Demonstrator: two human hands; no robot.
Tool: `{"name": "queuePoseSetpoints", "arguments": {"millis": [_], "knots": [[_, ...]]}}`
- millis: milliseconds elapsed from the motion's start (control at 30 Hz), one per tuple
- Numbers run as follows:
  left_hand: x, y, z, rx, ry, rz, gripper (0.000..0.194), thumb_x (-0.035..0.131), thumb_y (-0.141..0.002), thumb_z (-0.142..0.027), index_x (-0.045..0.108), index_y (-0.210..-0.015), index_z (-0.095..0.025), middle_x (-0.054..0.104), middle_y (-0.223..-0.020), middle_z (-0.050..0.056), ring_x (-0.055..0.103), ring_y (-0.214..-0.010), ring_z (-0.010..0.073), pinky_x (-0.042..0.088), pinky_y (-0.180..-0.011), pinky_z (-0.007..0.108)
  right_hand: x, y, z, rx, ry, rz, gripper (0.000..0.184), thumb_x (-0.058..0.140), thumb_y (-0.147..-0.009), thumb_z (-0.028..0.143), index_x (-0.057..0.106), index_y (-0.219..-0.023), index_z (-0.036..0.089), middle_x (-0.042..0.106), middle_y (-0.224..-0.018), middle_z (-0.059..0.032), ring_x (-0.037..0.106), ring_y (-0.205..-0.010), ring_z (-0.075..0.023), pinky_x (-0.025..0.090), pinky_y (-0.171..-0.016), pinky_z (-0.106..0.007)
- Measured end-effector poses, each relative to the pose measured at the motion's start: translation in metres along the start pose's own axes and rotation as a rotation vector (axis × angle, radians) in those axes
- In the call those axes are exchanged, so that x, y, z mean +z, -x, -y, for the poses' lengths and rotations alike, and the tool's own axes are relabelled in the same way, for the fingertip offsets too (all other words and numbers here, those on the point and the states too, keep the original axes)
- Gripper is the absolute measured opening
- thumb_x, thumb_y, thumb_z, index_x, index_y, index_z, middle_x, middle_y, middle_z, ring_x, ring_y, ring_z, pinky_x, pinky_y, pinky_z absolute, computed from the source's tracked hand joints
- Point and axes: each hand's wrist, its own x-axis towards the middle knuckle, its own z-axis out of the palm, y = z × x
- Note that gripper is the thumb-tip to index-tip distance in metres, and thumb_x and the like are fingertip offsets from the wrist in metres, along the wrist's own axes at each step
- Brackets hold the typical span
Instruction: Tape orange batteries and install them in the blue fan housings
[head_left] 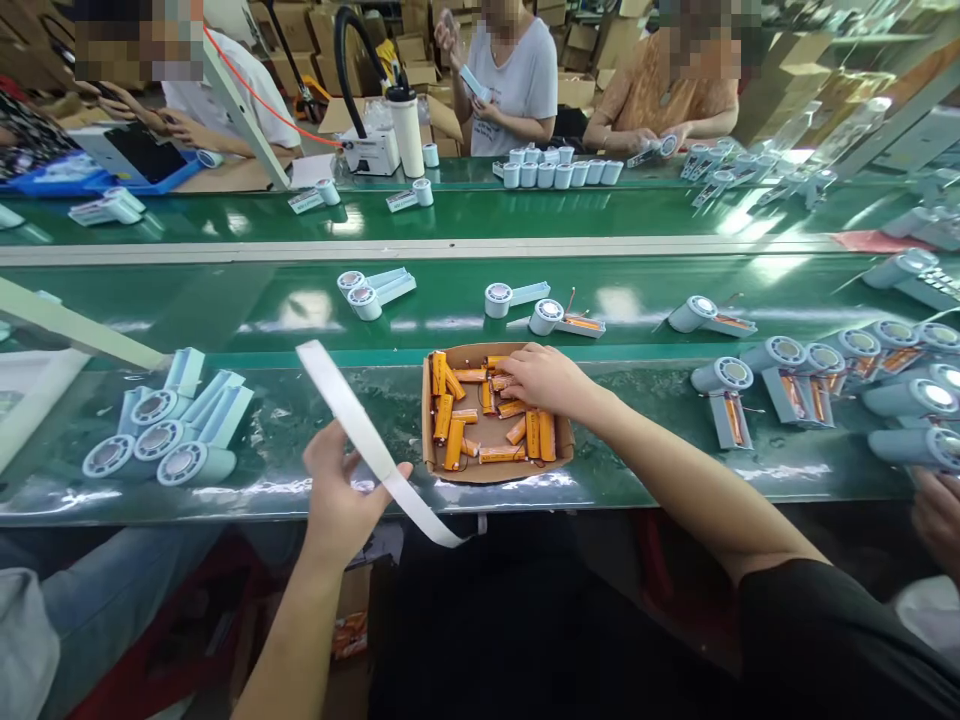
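My left hand (341,490) pinches a long white strip (367,445) between thumb and fingers, tilted from upper left to lower right. To its right, a shallow cardboard box (501,474) holds several orange cylindrical batteries (452,442) with thin wires, some upright and some lying down. My right hand (547,380) reaches over the box's far right side, its fingers bent together onto an orange battery (487,397). The fingertips are partly hidden among the batteries.
Several light-blue fan-like housings (157,440) lie at the left. More housings with orange batteries fitted (810,385) crowd the right, near another person's hand (937,515). Green conveyor belts (442,300) carry scattered housings. Co-workers sit across, and a slanted post (82,325) stands left.
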Motion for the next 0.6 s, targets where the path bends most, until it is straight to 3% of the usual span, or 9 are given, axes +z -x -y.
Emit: {"name": "queuePoseSetpoints", "arguments": {"millis": [100, 200, 300, 400, 600], "knots": [[0.006, 0.006, -0.013, 0.090, -0.079, 0.081, 0.070, 0.080, -0.085, -0.040, 0.051, -0.149, -0.035, 0.052, -0.148, 0.012, 0.043, -0.145, 0.0347, 0.062, -0.101, 0.046, 0.009, -0.005, -0.010, 0.008, -0.220, -0.022, 0.014, 0.070, -0.097, 0.024, 0.081, -0.103, 0.018, 0.081, -0.110, -0.0121, 0.071, -0.111, -0.0308, 0.053, -0.100, -0.045], [0.008, 0.009, -0.023, 0.296, -0.248, 0.037, 0.070, 0.079, -0.085, -0.031, 0.050, -0.148, -0.033, 0.058, -0.145, 0.012, 0.043, -0.142, 0.0369, 0.053, -0.110, 0.054, 0.010, 0.010, -0.003, 0.005, -0.818, -0.211, 0.032, 0.064, -0.101, 0.042, 0.078, -0.119, 0.019, 0.081, -0.109, -0.0081, 0.073, -0.104, -0.0254, 0.059, -0.092, -0.040], [0.007, 0.008, -0.032, 0.467, -0.399, 0.007, 0.066, 0.077, -0.083, -0.020, 0.052, -0.145, -0.027, 0.065, -0.139, 0.012, 0.045, -0.139, 0.0380, 0.046, -0.115, 0.055, 0.003, 0.032, 0.016, -0.027, -1.222, -0.248, 0.053, 0.079, -0.088, 0.058, 0.076, -0.123, 0.018, 0.079, -0.107, -0.0080, 0.074, -0.098, -0.0257, 0.062, -0.084, -0.040], [0.008, 0.004, -0.040, 0.560, -0.498, -0.024, 0.065, 0.073, -0.083, -0.011, 0.055, -0.144, -0.025, 0.069, -0.135, 0.012, 0.046, -0.135, 0.0374, 0.043, -0.115, 0.053, -0.010, 0.051, 0.034, -0.036, -1.241, -0.237, 0.047, 0.080, -0.089, 0.056, 0.077, -0.118, 0.019, 0.076, -0.093, -0.0056, 0.072, -0.089, -0.0248, 0.063, -0.078, -0.039], [0.004, 0.000, -0.055, 0.677, -0.629, -0.067, 0.070, 0.071, -0.085, -0.005, 0.056, -0.151, -0.024, 0.073, -0.132, 0.010, 0.044, -0.133, 0.0363, 0.047, -0.106, 0.045, -0.038, 0.071, 0.048, -0.123, -1.016, -0.184, 0.032, 0.066, -0.101, 0.036, 0.071, -0.129, 0.020, 0.071, -0.081, -0.0002, 0.066, -0.080, -0.0195, 0.057, -0.074, -0.032]]}}
